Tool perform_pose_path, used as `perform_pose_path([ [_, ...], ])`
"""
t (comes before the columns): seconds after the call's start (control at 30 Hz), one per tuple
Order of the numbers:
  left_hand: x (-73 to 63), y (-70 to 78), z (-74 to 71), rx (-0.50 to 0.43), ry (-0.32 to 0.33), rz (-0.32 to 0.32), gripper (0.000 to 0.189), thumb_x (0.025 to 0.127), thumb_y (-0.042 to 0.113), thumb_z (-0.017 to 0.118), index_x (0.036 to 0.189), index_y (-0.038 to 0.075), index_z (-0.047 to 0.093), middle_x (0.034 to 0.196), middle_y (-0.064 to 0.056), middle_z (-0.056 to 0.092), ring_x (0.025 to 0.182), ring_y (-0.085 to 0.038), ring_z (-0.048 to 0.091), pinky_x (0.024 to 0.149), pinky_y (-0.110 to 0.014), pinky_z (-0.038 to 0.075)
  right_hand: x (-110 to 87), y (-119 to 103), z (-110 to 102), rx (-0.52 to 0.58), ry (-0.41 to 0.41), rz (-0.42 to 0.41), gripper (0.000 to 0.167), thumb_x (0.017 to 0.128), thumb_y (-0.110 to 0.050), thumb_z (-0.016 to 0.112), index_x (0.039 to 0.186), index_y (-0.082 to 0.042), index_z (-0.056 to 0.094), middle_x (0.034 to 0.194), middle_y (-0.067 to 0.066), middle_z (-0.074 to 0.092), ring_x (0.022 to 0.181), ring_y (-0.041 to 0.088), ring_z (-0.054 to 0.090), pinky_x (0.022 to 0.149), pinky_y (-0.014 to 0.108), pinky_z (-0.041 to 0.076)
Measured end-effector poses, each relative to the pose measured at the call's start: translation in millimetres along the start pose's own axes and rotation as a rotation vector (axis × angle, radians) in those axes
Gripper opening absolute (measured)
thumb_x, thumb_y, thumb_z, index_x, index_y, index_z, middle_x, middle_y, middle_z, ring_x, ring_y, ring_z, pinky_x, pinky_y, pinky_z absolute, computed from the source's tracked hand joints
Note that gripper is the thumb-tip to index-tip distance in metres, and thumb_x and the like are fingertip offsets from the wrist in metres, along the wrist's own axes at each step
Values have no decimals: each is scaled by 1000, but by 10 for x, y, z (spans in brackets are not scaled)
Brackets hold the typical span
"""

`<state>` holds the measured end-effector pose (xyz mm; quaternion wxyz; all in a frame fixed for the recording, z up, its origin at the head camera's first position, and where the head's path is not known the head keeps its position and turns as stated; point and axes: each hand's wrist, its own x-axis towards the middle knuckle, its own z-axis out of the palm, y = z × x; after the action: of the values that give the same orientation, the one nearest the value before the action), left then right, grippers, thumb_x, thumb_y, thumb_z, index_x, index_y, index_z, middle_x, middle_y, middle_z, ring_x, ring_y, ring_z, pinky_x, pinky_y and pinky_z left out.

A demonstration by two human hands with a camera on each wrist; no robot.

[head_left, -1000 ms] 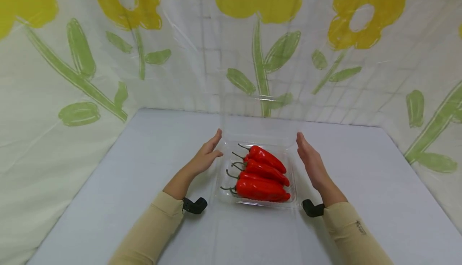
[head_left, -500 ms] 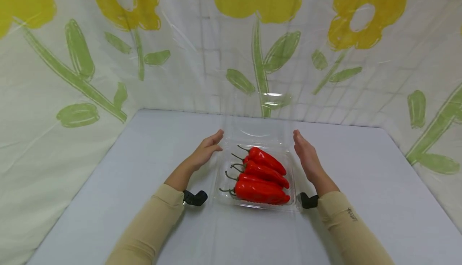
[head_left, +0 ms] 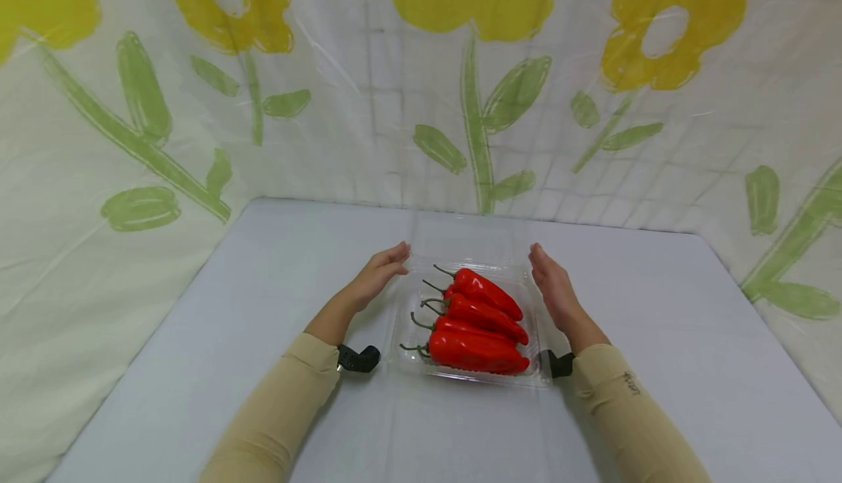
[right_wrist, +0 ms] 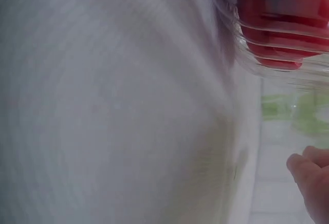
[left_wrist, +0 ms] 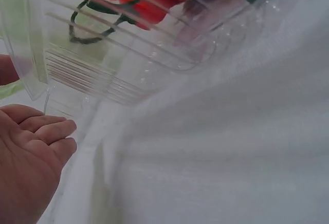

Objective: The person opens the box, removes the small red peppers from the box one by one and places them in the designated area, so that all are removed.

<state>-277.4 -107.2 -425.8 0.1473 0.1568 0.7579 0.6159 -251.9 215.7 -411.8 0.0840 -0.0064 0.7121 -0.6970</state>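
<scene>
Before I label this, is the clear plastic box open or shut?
Open: the clear plastic box has its lid raised at the far side, not down over the red peppers.

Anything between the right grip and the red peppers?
Yes: the right side of the clear container stands between the right grip and the peppers, which show through it in the right wrist view.

The clear lid (head_left: 470, 240) has been lowered from its upright stance, its top edge now seen lower, leaned toward the far side. The right hand (head_left: 555, 289) has been shifted left, the left hand (head_left: 376, 276) slightly right.
</scene>
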Motion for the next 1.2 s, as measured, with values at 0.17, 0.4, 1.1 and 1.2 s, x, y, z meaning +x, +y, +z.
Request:
perform_pose_path([
  [0.17, -5, -40, 14, -16, 5, -27, 61, 89, 3, 41, 144, -9, 18, 153, -21, 18, 142, -32, 20, 116, -46, 14, 1, 31, -32, -5, -44, 17, 60, 101, -34, 16, 148, 1, -1, 156, 17, -1, 145, 27, 0, 119, 39, 1],
  [0.4, -23, -48, -10, -22, 0, -8, 59, 90, 3, 40, 144, -10, 18, 152, -22, 18, 142, -33, 20, 116, -47, 14, 23, 40, -76, 7, -98, 23, 63, 101, -37, 14, 147, 3, -5, 155, 19, -5, 145, 29, -3, 119, 40, -1],
  [1.1, -579, 190, 432, 97, 178, -110, 68, 92, 16, 49, 147, -2, 15, 156, -15, 14, 144, -31, 11, 116, -48, 14, -14, -360, -208, -653, -189, -73, 74, 89, -35, 59, 147, -5, 25, 152, 19, 25, 139, 38, 24, 109, 50, 28],
  [1.2, -653, 191, 503, 113, 208, -149, 69, 91, 18, 50, 148, -1, 14, 156, -15, 14, 144, -31, 12, 115, -50, 14, -61, -449, -139, -650, -220, -105, 64, 88, -28, 62, 141, -2, 38, 145, 20, 38, 133, 39, 37, 103, 47, 38],
])
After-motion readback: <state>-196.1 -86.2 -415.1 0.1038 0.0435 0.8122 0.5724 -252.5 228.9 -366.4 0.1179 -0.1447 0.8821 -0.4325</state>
